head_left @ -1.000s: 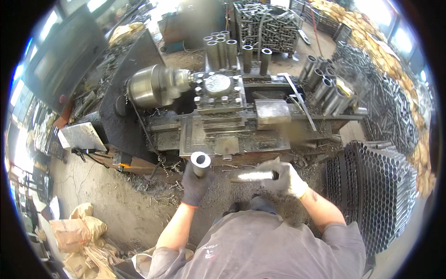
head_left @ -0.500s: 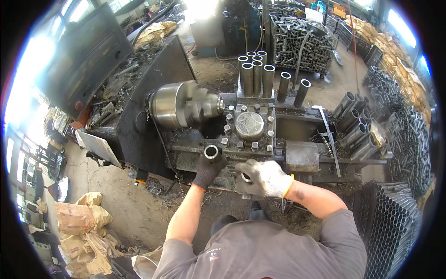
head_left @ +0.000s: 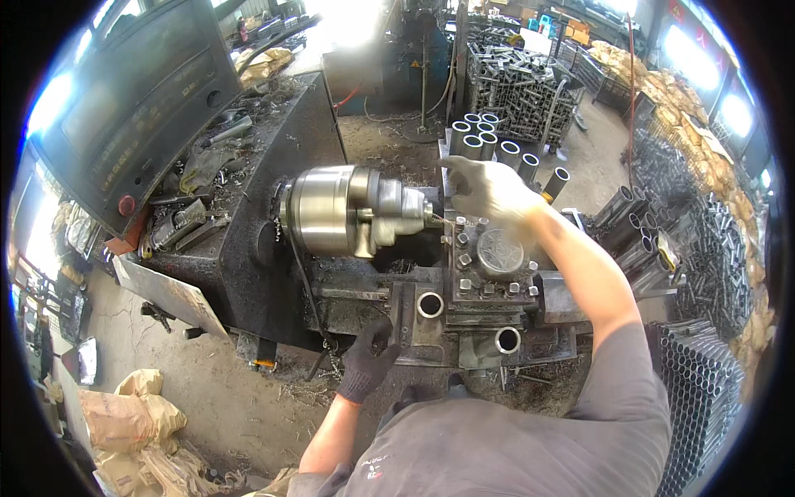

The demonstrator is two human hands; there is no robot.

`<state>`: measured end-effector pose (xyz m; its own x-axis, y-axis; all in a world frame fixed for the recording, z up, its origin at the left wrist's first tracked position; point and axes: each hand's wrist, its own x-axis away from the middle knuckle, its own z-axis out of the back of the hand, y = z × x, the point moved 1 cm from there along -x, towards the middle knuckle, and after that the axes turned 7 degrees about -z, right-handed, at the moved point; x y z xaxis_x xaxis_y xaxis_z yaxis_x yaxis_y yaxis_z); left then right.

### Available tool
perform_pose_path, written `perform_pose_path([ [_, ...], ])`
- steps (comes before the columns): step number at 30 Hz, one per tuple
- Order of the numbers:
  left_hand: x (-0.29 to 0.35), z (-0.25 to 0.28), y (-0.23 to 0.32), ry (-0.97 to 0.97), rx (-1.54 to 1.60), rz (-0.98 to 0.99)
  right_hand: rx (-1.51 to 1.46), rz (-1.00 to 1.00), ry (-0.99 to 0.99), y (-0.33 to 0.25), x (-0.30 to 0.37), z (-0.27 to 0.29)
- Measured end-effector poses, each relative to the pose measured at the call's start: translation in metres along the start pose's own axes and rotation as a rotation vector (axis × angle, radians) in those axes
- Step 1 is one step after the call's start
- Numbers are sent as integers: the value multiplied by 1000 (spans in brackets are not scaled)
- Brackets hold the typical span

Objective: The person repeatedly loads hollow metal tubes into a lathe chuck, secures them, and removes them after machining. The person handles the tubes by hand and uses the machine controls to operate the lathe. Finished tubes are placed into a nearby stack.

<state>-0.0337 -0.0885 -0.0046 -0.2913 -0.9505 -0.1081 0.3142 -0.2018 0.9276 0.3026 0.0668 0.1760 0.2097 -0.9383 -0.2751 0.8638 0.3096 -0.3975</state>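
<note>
My left hand (head_left: 370, 358), in a black glove, is beside the lathe carriage with its fingers loosely curled and apart, nothing visible in them. Just right of it a short steel tube (head_left: 430, 306) stands upright on the carriage. A second tube (head_left: 507, 340) stands nearer my body. My right hand (head_left: 484, 189), in a white glove, reaches over the far left corner of the square tool post (head_left: 500, 253). Its fingers stretch leftward, slightly smeared, with no object seen in them. Left of the post is the lathe chuck (head_left: 325, 211), its jaws blurred.
Several upright tubes (head_left: 472, 142) stand behind the tool post. More tubes (head_left: 633, 240) lean together on the right, above a honeycomb stack of tubes (head_left: 700, 385). A wire cage (head_left: 517, 99) of metal parts is behind. Paper sacks (head_left: 132, 418) lie on the floor at left.
My left hand has let go of the tube it held and moved down. My right hand has moved from the near tube up and away to the tool post's far side.
</note>
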Motion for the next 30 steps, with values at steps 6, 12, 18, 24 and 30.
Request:
perform_pose_path([
  [6,25,24,-35,12,-43,79,519,428,-786,81,-94,-117],
  [12,54,63,-54,127,-83,188,331,-145,-127,78,-94,-42],
  [18,-45,53,4,127,-403,-372,425,-263,1,42,-139,-28],
  [24,-158,0,68,154,-861,-797,-57,-357,-966,65,-99,-92],
  [30,-260,-73,42,234,-1043,-927,336,327,-479,114,-89,-142],
])
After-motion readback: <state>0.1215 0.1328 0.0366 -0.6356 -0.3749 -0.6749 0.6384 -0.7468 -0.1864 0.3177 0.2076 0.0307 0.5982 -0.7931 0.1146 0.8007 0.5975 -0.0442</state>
